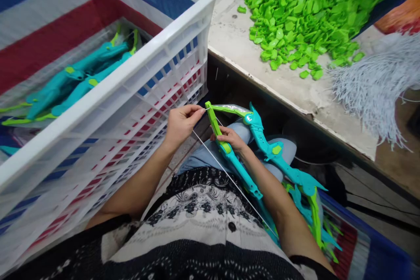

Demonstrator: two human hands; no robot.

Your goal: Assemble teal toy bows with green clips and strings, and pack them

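My left hand (pixel 182 123) pinches a thin white string (pixel 229 179) right at the green tip of a teal and green toy bow (pixel 236 162). The string runs taut from that tip down toward my lap. My right hand (pixel 231 138) is wrapped round the bow's green limb just below the tip. A second teal bow (pixel 274 151) lies across my knees behind it, and more bows hang at my right side (pixel 311 216).
A white plastic crate (pixel 138 70) stands at my left with several finished bows (pixel 78 81) inside on striped sacking. A worn table edge (pixel 295 96) carries a heap of green plastic pieces (pixel 305 13) and a bundle of white strings (pixel 377 83).
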